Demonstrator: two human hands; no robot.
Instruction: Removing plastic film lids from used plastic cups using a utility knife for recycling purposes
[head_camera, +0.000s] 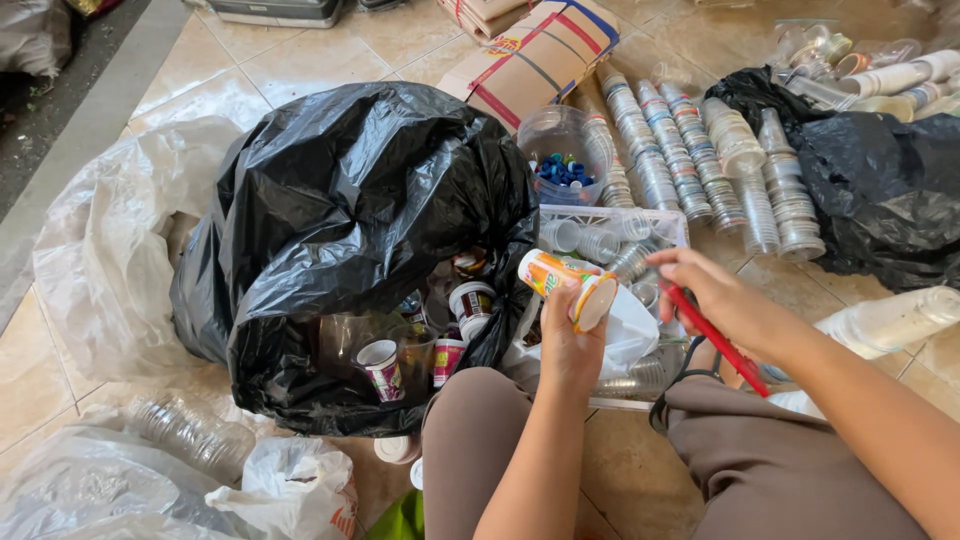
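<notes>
I see L hand (572, 345) wrapped round cup (567, 285), lying sideways above fist; R hand (722, 300) pinches red tool (715, 338) beside it.

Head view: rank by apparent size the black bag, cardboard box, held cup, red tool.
1. Black bag, by far the largest.
2. Cardboard box, partly cut off at the top and farther away, so its true size is unsure.
3. Held cup in the left hand.
4. Red tool in the right hand: longer than the cup but much thinner.
</notes>
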